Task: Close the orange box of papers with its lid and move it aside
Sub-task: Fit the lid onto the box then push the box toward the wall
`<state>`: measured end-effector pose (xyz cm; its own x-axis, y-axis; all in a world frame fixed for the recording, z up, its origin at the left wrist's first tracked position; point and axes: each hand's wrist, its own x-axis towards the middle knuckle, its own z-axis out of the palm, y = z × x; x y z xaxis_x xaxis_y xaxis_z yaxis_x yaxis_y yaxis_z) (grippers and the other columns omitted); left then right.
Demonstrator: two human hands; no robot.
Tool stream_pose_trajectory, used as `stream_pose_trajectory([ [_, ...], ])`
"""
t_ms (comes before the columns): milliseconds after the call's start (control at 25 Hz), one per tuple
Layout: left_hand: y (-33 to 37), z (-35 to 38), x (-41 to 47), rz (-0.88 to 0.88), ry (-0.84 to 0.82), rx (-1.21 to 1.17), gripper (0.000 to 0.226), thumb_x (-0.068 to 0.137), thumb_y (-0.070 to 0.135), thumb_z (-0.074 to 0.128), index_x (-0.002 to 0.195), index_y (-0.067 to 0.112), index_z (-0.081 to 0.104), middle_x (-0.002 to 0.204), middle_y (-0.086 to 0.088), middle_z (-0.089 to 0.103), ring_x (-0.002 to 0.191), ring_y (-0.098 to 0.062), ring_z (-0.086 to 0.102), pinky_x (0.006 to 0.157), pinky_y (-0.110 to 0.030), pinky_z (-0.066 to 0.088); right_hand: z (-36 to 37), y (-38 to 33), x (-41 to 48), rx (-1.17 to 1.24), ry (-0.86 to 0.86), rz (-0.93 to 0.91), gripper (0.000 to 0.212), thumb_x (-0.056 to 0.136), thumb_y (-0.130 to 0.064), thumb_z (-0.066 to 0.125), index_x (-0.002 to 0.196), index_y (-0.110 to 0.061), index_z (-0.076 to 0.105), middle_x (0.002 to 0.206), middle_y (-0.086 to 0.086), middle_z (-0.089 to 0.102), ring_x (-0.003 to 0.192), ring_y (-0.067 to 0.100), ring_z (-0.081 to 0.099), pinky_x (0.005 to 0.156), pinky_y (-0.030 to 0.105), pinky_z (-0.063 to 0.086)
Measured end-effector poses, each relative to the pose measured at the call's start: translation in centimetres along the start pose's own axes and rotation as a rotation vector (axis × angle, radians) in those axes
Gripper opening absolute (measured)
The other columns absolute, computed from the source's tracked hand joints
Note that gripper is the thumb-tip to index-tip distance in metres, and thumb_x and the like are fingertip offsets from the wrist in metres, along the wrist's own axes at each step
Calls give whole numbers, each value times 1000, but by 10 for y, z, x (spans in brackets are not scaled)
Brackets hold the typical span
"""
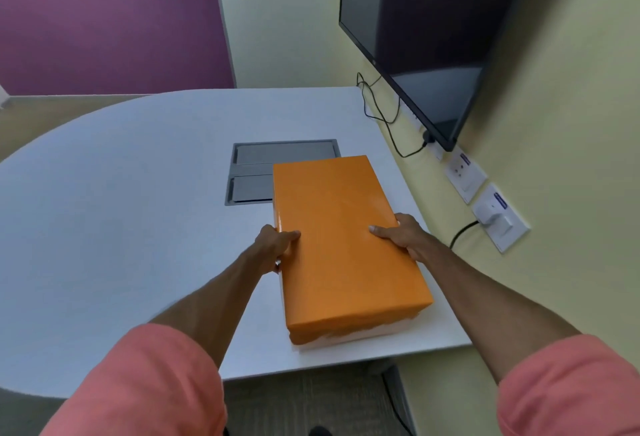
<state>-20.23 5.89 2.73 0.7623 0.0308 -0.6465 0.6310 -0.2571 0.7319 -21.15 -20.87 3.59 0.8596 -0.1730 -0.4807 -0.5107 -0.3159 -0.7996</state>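
Observation:
The orange box (343, 245) lies on the white table (121, 227) near its right edge, long side pointing away from me. Its orange lid covers the top, and a white strip of the base or papers shows under the lid at the near end. My left hand (273, 248) grips the box's left side, thumb on the lid. My right hand (401, 233) grips the right side, thumb also on top. The papers inside are hidden.
A grey cable hatch (252, 172) is set into the table just behind and left of the box. A dark screen (426, 37) hangs on the right wall above wall sockets (485, 200) and cables (384, 113). The table's near edge lies close to the box.

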Motion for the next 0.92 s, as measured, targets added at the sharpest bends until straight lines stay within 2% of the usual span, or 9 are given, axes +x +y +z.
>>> stream_pose_trajectory([
  [360, 7, 86, -5, 4, -12, 3, 61, 91, 32, 62, 139, 9, 33, 140, -16, 46, 125, -39, 48, 91, -53, 45, -71, 40, 5, 28, 56, 22, 73, 76, -31, 81, 135, -3, 49, 134, 19, 58, 116, 38, 61, 98, 55, 50],
  [520, 9, 110, -5, 5, -5, 36, 58, 91, 33, 60, 137, 8, 34, 139, -16, 46, 124, -38, 49, 84, -48, 45, -90, 53, 7, 43, 72, 42, 71, 76, -28, 81, 135, -3, 51, 133, 20, 60, 116, 37, 61, 98, 54, 50],
  [720, 8, 135, -9, 15, -10, 40, 55, 92, 32, 59, 135, 8, 36, 136, -16, 48, 109, -34, 51, 75, -40, 42, -110, 68, 9, 44, 88, 43, 69, 77, -26, 81, 135, -4, 51, 134, 19, 59, 116, 38, 61, 88, 45, 52],
  [920, 10, 152, -9, 41, 7, 79, 56, 93, 34, 58, 137, 8, 34, 139, -16, 47, 123, -37, 50, 83, -45, 47, -121, 76, 10, 45, 101, 49, 74, 75, -28, 82, 138, -5, 49, 135, 18, 59, 118, 37, 60, 98, 52, 50],
])
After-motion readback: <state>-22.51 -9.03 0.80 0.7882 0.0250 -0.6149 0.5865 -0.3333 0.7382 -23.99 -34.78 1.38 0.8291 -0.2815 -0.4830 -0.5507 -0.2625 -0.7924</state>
